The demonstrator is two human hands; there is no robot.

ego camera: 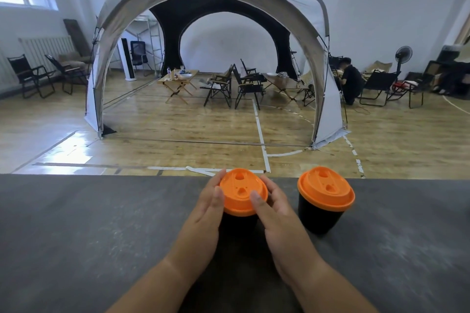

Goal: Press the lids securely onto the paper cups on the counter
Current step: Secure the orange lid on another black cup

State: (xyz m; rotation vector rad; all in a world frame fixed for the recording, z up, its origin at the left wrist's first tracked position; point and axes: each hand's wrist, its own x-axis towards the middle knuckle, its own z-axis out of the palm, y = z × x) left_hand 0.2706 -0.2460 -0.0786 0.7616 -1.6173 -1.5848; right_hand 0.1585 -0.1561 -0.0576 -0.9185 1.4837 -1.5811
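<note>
Both hands, left hand (207,207) and right hand (276,213), cup the orange plastic lid (241,192) on the near black paper cup (237,223), thumbs atop, on the grey surface (101,223). Seating seems underway; next, press around the rim.

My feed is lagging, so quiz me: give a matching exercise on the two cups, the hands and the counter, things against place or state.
Things:
1. Left cup
2. Right cup
3. Left hand
4. Counter

States:
A. Grey, bearing both cups
B. Lidded, untouched
C. Between both hands
D. Against the left cup's lid, opposite the right hand

Pairs: 1-C, 2-B, 3-D, 4-A
</note>
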